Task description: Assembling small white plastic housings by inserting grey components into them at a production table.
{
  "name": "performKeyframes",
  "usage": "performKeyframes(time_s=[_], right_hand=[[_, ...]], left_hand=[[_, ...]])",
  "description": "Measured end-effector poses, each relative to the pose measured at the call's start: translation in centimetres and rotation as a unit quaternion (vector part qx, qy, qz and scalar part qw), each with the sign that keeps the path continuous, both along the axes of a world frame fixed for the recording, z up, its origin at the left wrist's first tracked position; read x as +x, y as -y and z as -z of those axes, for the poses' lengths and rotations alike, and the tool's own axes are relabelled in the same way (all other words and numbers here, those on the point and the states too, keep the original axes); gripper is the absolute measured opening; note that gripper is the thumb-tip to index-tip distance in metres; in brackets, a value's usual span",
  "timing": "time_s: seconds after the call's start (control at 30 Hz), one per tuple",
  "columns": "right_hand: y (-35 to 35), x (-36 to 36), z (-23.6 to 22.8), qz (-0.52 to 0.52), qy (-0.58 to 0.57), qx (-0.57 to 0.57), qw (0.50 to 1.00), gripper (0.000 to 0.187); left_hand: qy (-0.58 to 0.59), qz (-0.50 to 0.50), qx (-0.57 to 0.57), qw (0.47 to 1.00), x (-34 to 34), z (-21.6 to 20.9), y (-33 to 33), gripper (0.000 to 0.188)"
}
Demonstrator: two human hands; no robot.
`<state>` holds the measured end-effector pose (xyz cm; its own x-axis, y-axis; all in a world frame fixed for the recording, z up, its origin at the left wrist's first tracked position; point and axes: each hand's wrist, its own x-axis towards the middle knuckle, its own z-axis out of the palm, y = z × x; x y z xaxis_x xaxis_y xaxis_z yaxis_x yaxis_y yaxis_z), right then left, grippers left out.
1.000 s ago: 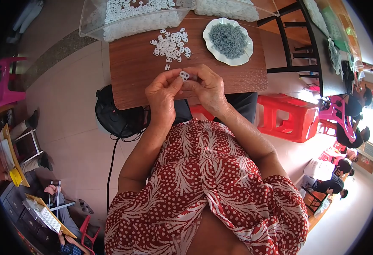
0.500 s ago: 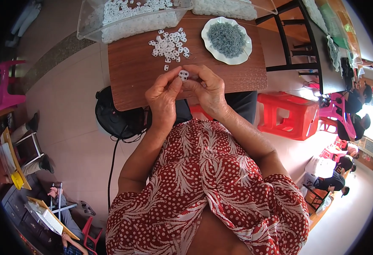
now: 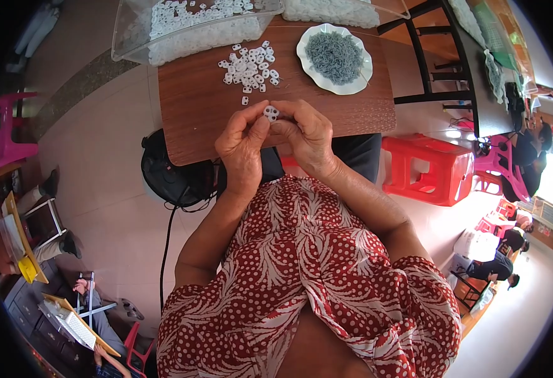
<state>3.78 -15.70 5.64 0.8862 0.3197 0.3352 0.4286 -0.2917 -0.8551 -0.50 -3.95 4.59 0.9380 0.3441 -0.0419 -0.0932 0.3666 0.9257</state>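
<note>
Between my fingertips, over the near part of the brown wooden table (image 3: 201, 129), is a small white plastic piece (image 3: 271, 113) with dark holes in its face. My left hand (image 3: 243, 145) pinches it from the left with thumb and forefinger. From the right, my right hand (image 3: 306, 135) pinches the same piece, thumb below and forefinger above. Just beyond my hands lies a loose pile of similar white pieces (image 3: 249, 68). To the right of that pile, a white scalloped plate (image 3: 311, 77) holds a heap of small grey-blue parts (image 3: 336, 58).
A clear plastic bin (image 3: 131, 44) full of white pieces stands at the table's far left, another bin (image 3: 330, 12) beside it. A red stool (image 3: 427, 170) is right of the table. A black bag (image 3: 172, 170) sits under the left edge. Other people sit at both sides.
The white piece has turned slightly between my fingertips, and its holes face me more. My hands have otherwise hardly moved.
</note>
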Motion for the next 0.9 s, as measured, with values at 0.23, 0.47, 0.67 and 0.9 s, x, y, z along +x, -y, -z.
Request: performKeyframes(time_s=[0.23, 0.47, 0.67, 0.9], right_hand=[[-0.1, 0.1, 0.0, -0.017, 0.008, 0.008, 1.000, 0.030], [-0.2, 0.3, -0.2, -0.024, 0.023, 0.009, 0.999, 0.027], [-0.1, 0.3, -0.1, -0.029, 0.054, 0.000, 0.998, 0.027], [-0.7, 0.0, -0.9, -0.017, 0.035, 0.007, 0.999, 0.028]], left_hand=[[0.002, -0.001, 0.012, 1.000, -0.1, 0.1, -0.1, 0.020], [0.005, 0.001, -0.003, 1.000, -0.2, 0.0, 0.0, 0.022], [0.026, -0.007, 0.020, 0.999, -0.2, 0.2, 0.0, 0.020], [0.038, -0.037, 0.052, 0.997, -0.2, 0.1, -0.1, 0.019]])
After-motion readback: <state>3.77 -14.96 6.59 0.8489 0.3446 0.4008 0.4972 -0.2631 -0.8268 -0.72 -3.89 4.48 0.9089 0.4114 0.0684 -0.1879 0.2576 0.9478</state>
